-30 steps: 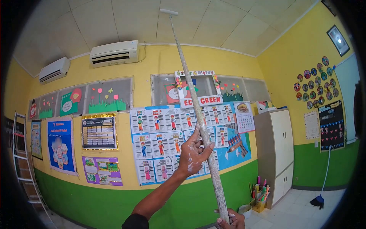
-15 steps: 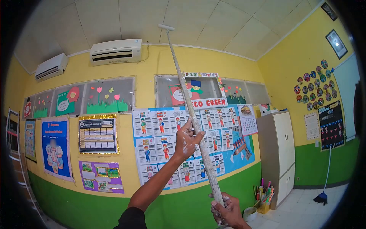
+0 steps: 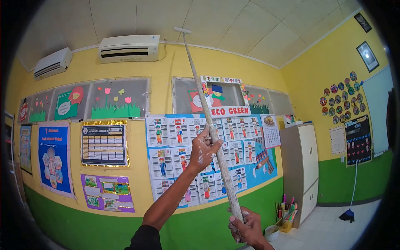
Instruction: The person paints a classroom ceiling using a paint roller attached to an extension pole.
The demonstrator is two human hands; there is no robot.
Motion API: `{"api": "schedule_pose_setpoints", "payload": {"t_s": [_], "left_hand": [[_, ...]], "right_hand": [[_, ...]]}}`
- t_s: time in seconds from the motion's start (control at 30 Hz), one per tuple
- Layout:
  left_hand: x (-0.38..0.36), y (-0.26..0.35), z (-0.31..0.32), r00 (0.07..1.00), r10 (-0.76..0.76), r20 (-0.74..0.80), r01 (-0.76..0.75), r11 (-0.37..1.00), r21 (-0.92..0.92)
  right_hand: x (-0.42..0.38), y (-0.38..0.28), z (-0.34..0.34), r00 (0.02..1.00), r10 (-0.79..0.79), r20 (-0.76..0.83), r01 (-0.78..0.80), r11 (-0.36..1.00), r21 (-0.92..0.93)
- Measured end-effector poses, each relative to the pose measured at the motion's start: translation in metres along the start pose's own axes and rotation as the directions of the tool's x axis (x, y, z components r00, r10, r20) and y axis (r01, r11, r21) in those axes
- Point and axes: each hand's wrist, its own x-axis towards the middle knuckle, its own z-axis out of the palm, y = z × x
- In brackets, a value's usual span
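A long paint roller pole (image 3: 225, 173), pale and smeared with white, slants up and away across the view. At its far top end a white roller head (image 3: 182, 31) overlaps the ceiling close to where it meets the yellow wall. My left hand (image 3: 205, 149), spotted with white paint, grips the pole about midway, thumb across it. Lower down, near the pole's bottom end, my right hand (image 3: 246, 227) is closed round it, also paint-marked.
Two air conditioners (image 3: 129, 48) (image 3: 53, 63) hang high on the wall, left of the roller. Posters (image 3: 196, 160) cover the wall ahead. A cabinet (image 3: 299, 168) stands right, with a pen holder (image 3: 286, 225) and white pot (image 3: 272, 233) beside it. A broom (image 3: 348, 215) leans farther right.
The view has tilted slightly, so the wall and air conditioners sit a little higher. The roller head now appears nearer the ceiling's edge. Both hands keep their hold on the pole.
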Motion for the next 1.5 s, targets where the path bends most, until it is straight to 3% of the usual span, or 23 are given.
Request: {"api": "schedule_pose_setpoints", "payload": {"t_s": [0.07, 0.13, 0.33, 0.43, 0.63, 0.97, 1.17, 1.5], "left_hand": [[-0.008, 0.023, 0.011, 0.999, -0.045, 0.011, 0.046, 0.999, -0.023], [-0.012, 0.027, 0.021, 0.999, 0.005, 0.039, -0.003, 0.999, -0.033], [-0.036, 0.079, 0.074, 1.000, -0.013, 0.015, 0.014, 0.997, -0.074], [-0.043, 0.094, 0.098, 1.000, -0.029, -0.002, 0.029, 0.993, -0.112], [-0.050, 0.123, 0.129, 0.999, 0.029, -0.030, -0.034, 0.980, -0.198], [-0.030, 0.096, 0.070, 0.999, -0.029, -0.019, 0.028, 0.996, -0.082], [-0.021, 0.040, -0.003, 0.999, -0.037, -0.013, 0.036, 0.999, -0.020], [0.001, -0.055, -0.098, 0.998, -0.061, -0.012, 0.061, 0.997, -0.045]], "right_hand": [[-0.015, 0.002, -0.002, 0.999, -0.029, -0.020, 0.028, 0.999, -0.039], [-0.035, 0.006, -0.011, 0.996, -0.069, -0.050, 0.063, 0.992, -0.112], [-0.089, -0.006, -0.040, 0.992, -0.115, -0.052, 0.107, 0.985, -0.133], [-0.117, -0.029, -0.051, 0.996, -0.033, -0.089, 0.021, 0.992, -0.127], [-0.144, -0.046, -0.067, 0.994, -0.061, -0.087, 0.047, 0.986, -0.159], [-0.092, -0.032, -0.032, 1.000, -0.015, -0.009, 0.015, 0.999, -0.042], [-0.030, 0.000, 0.013, 0.999, 0.051, -0.004, -0.051, 0.998, -0.037], [0.080, 0.065, 0.057, 0.999, -0.043, 0.000, 0.043, 0.996, -0.075]]}}
